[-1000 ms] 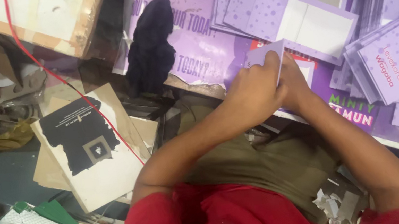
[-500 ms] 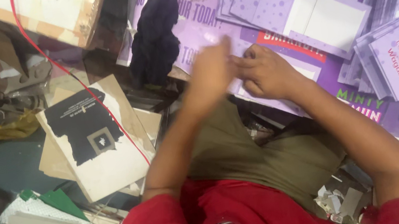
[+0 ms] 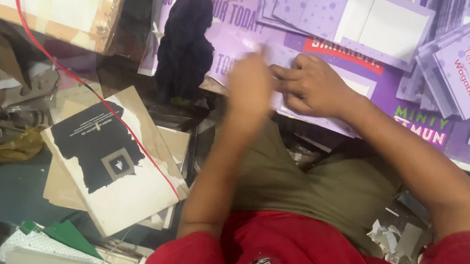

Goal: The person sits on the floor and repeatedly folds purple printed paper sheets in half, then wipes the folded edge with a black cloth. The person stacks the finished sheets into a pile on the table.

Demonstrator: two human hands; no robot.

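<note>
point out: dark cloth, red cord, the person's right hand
dark cloth (image 3: 184, 41): head view, middle of the bunched fabric.
red cord (image 3: 97, 99): head view, stretch crossing the black-and-white card.
right hand (image 3: 313, 85): head view, back of the hand, resting on purple sheets.

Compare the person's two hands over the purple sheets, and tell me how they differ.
The left hand is blurred by motion, so its finger pose cannot be told; the right hand is sharp. The right hand lies palm-down with its fingers spread flat on the purple printed sheet, while the left hand stands more upright and seems lifted off it. Both hands are bare and meet over the same sheet, in front of the dark cloth.
</note>
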